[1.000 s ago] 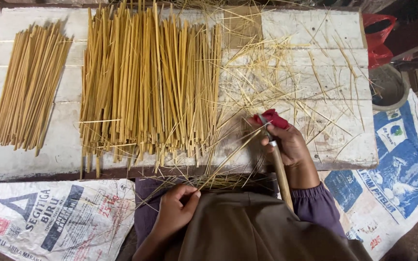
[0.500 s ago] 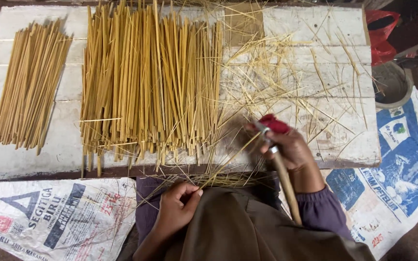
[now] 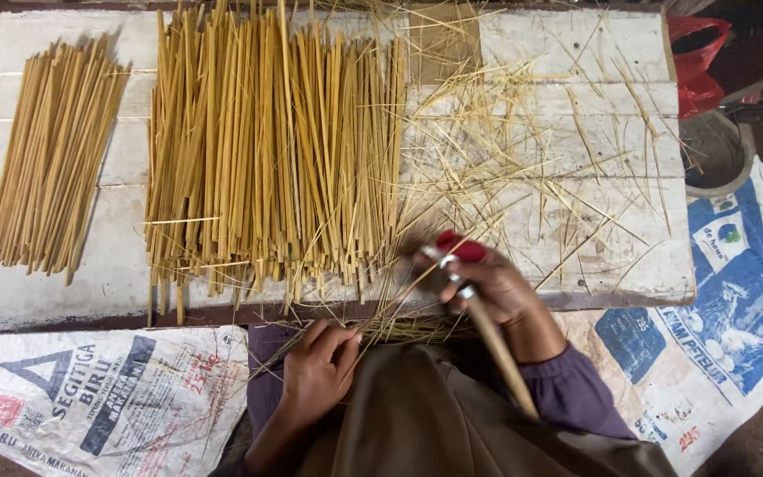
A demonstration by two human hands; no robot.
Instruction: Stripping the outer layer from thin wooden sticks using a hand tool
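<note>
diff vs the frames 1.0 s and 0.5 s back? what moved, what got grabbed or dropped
The right hand, gripping the red-handled tool and a stick, shifted slightly toward the person and is motion-blurred. Nothing was grabbed or released. The left hand stays at the lap; the big stick pile and small bundle are unchanged.

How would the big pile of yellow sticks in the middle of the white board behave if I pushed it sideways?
The big pile of sticks is loose and unbound, so it would probably spread rather than slide as one. The sticks look straight, thin and stiff, likely light. Lying parallel on the flat white board, they may roll or skew. The thin shavings beside them would scatter easily.
</note>
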